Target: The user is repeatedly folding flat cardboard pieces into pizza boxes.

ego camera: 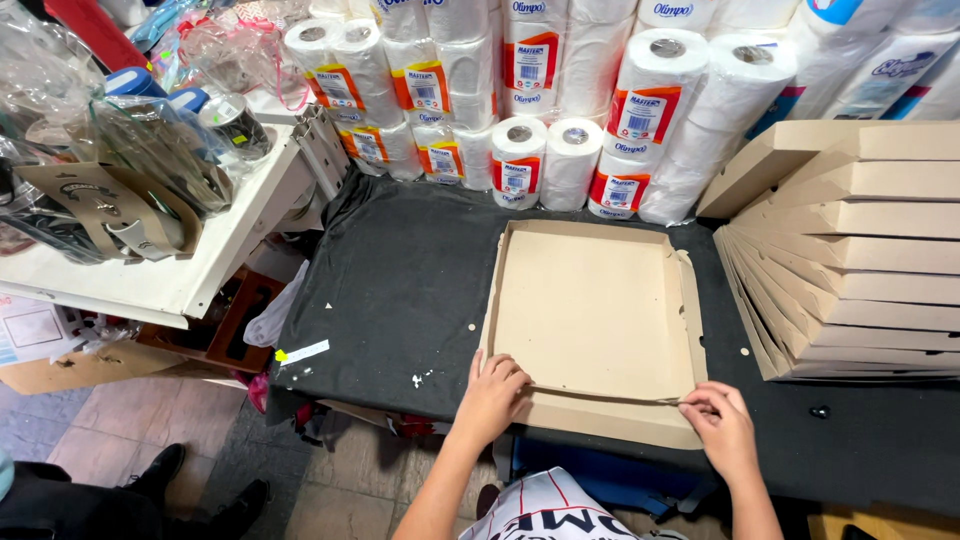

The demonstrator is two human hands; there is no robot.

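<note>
Black cloth is covering the work table (400, 290), and the cardboard box (595, 310) is lying flat ahead; left hand (492, 392) and right hand (722, 425) are pinching its near flap, equally close.

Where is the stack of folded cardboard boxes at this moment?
In the head view, the stack of folded boxes lies at the right on the black table, beside the open cardboard box and the toilet paper rolls.

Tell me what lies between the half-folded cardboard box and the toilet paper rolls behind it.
In the head view, only a bare strip of the dark table cover separates the cardboard box from the toilet paper rolls.
</note>
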